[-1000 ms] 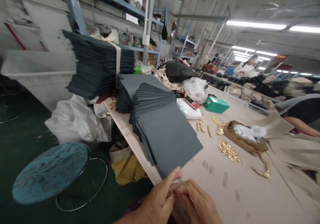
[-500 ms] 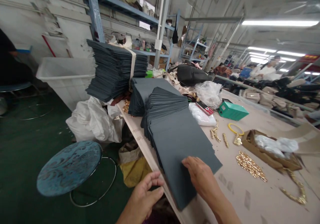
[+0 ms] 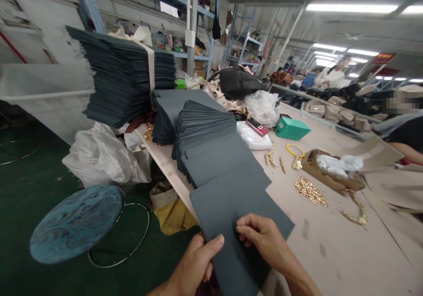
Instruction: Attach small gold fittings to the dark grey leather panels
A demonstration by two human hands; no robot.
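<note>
Left hand (image 3: pixel 194 265) pinches the top sheet (image 3: pixel 238 212) at 7 o'clock; right hand (image 3: pixel 261 238) presses on it, pinching something small and gold (too small to tell). Slide it off the stack (image 3: pixel 205 133) slowly, flat on the worktop (image 3: pixel 330 260).

Both forearms came up from the bottom edge, close together. The left hand (image 3: pixel 194 265) was loosely curled, its thumb stretched out flat toward the right. The right hand (image 3: pixel 261 238) lay palm down, knuckles raised, its fingertips (image 3: pixel 243 233) bent and tucked inward, the two hands nearly meeting.
</note>
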